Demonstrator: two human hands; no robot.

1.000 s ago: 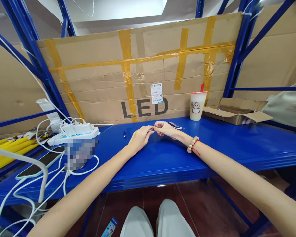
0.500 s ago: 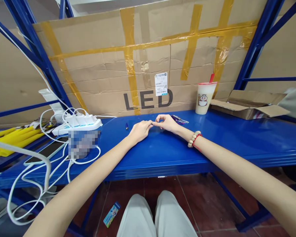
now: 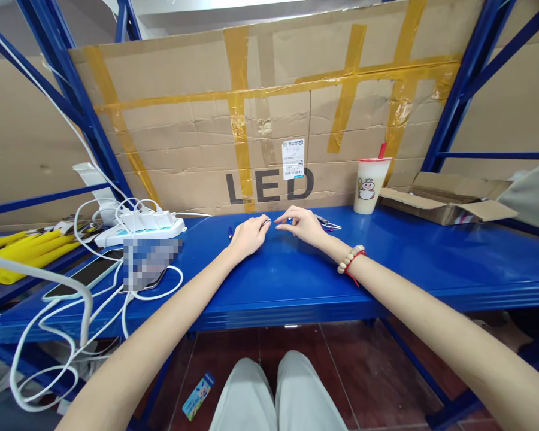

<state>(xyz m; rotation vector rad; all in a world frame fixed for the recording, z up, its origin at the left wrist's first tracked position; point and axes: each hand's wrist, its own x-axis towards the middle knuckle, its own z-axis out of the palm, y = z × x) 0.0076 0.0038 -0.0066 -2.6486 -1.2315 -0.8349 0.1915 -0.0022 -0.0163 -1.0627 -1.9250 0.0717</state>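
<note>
My left hand (image 3: 250, 235) is closed over the blue tabletop (image 3: 278, 275). At its fingertips shows a small shiny, silver-and-dark piece (image 3: 266, 222), too small to name. Just to the right hovers my right hand (image 3: 303, 225), wearing a bead bracelet (image 3: 351, 258). Its thumb and forefinger are curved and apart, with nothing visible between them. Slim purple and silver pen-like parts (image 3: 327, 223) lie behind the right hand, partly covered by it. A short dark blue cylinder (image 3: 230, 232) sits left of my left hand.
A drink cup (image 3: 367, 187) with a red straw stands back right, beside an open carton (image 3: 449, 200). On the left are a white power strip (image 3: 144, 230), phones (image 3: 87, 275) and looped cables. A large cardboard panel (image 3: 184, 149) backs the table.
My hands have separated: the right fingertips have come away from the left ones and spread apart. The small piece stays in the left hand. The view has shifted slightly.
</note>
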